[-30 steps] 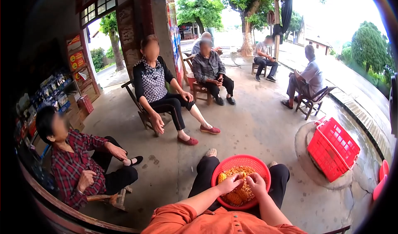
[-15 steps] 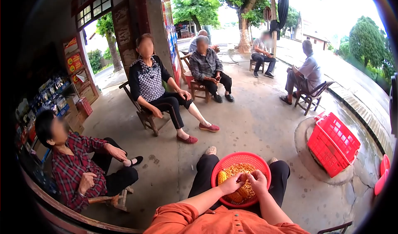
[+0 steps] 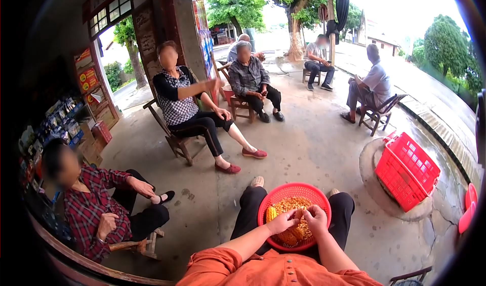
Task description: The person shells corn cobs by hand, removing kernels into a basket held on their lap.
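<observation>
A red perforated basket [image 3: 262,205] rests on my lap between my knees. Loose corn kernels [image 3: 293,203] fill much of it. A yellow corn cob [image 3: 272,214] lies at its left side, and another cob [image 3: 288,238] is partly covered by my arm. Above the kernels, my left hand [image 3: 283,222] and my right hand [image 3: 317,220] meet with fingers closed in a pinch. Whatever they hold between the fingertips is too small and too hidden to make out.
A red plastic crate [image 3: 407,172] stands on the concrete to the right, with red basins [image 3: 471,197] beyond it. People sit on low wooden chairs [image 3: 179,144] around me. Stocked shelves [image 3: 55,126] are at the left.
The person in the checked top has raised an arm across the body. My hands stay together over the basket with only a slight shift. The view has tilted a little.
</observation>
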